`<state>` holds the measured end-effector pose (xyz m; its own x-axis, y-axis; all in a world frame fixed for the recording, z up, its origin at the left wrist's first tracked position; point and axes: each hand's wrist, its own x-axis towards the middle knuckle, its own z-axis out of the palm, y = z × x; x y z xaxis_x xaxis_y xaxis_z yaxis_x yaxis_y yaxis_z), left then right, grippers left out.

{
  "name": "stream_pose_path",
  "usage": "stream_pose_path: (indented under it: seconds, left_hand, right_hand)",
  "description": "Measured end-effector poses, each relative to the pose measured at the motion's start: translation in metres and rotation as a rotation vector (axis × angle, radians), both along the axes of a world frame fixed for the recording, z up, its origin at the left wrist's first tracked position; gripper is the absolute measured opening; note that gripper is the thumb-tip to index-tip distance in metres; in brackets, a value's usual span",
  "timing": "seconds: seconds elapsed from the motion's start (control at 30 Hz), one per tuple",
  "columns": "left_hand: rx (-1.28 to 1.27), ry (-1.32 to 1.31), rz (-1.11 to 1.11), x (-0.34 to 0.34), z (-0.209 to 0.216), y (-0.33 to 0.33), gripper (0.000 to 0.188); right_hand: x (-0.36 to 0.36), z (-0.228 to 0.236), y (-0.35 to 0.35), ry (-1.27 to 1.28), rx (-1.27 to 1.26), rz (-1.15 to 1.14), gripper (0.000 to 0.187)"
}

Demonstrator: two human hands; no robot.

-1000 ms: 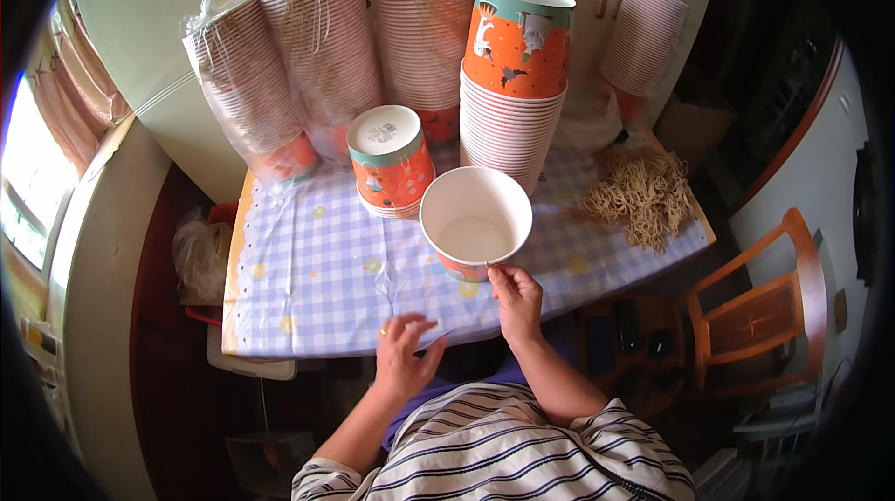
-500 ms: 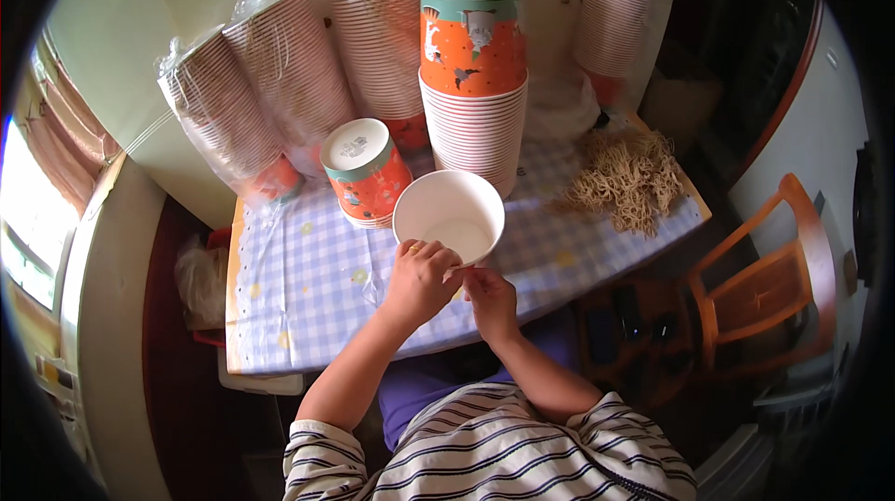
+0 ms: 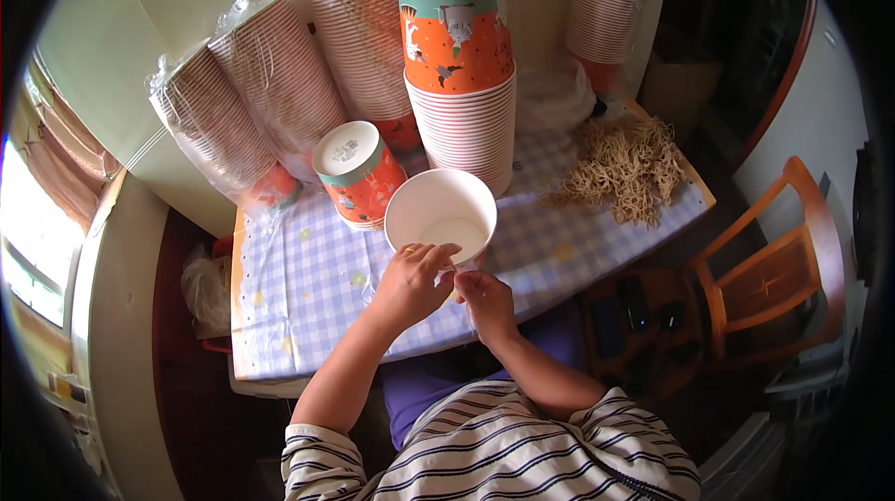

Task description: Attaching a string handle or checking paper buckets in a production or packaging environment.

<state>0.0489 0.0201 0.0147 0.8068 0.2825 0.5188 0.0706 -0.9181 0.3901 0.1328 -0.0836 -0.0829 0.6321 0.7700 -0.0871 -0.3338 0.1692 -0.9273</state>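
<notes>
A white paper tub (image 3: 446, 205) stands open side up near the table's front edge. Over its near rim lies my left hand (image 3: 417, 279), its fingers curled on the edge and one finger reaching toward the inside. Close beside it, at the tub's near side, my right hand (image 3: 487, 303) is closed in a pinch; whatever it holds is hidden or too small to make out. Just behind the tub rises a tall stack of upturned tubs (image 3: 463, 128), topped by an orange and green printed one (image 3: 454, 44). A short upturned stack (image 3: 359, 175) sits to its left.
Plastic-wrapped tub stacks (image 3: 280, 77) line the back of the table, another (image 3: 606, 12) at the far right. A tangle of tan rubber bands (image 3: 626, 170) lies on the checked tablecloth (image 3: 308, 287) at the right. A wooden chair (image 3: 764, 268) stands to the right.
The view has shifted slightly. A finger of my left hand has straightened across the tub's near rim. My right hand stays pinched close to it, and the stacks are unchanged.
</notes>
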Motion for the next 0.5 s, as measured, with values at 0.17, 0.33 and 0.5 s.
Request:
stream_pose_path:
  seconds: [0.17,0.33,0.5]
  left_hand:
    - [0.128,-0.009,-0.025,0.0041,-0.0032,-0.0012,0.030]
    - [0.302,0.030,-0.064,0.0060,-0.0019,0.0010,0.029]
    - [0.329,0.048,-0.081,0.0047,0.0013,0.0023,0.030]
  right_hand:
    - [-0.0006,-0.0004,0.0004,0.002,0.040,0.002,0.020]
    - [0.0036,0.0008,0.0009,-0.178,-0.042,-0.037,0.022]
    - [0.0034,0.0000,0.0015,-0.214,0.000,-0.048,0.023]
